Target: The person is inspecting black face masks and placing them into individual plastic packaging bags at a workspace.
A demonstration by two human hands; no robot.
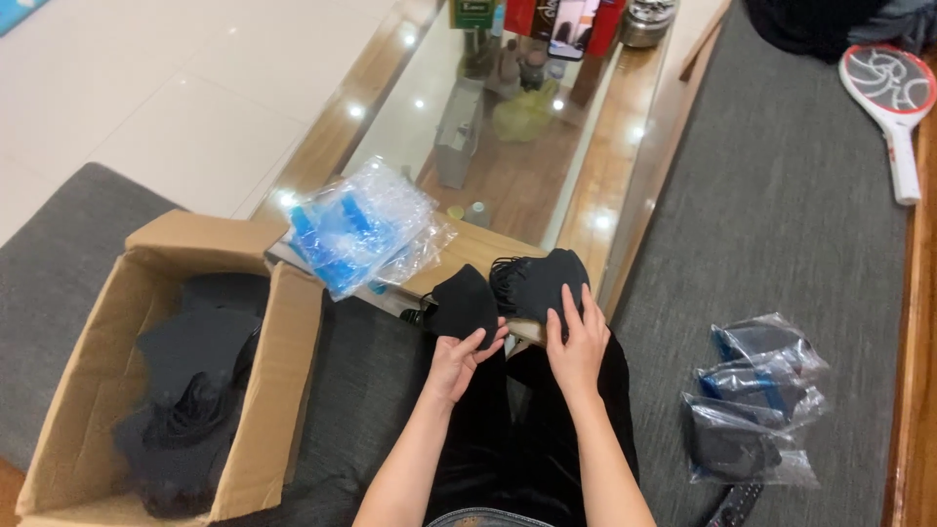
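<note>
Fingers of the left hand are pinching the near edge of a single black face mask, lifting it off the near end of a glass-topped wooden coffee table, while the right hand is lying flat, fingers spread and released, pressing down on a small stack of black masks just to the right. Separating one mask cleanly seems to call for keeping that stack pinned and peeling slowly, so the tangled ear loops are not dragging a second mask along. A pile of empty clear plastic bags is sitting on the table's near left corner. A cardboard box holding more black masks is standing at the left, and bagged masks are lying at the right, both on a grey seat cushion. Farther right, a red-and-white racket-shaped swatter is resting; pale floor tiles are stretching away beyond.
</note>
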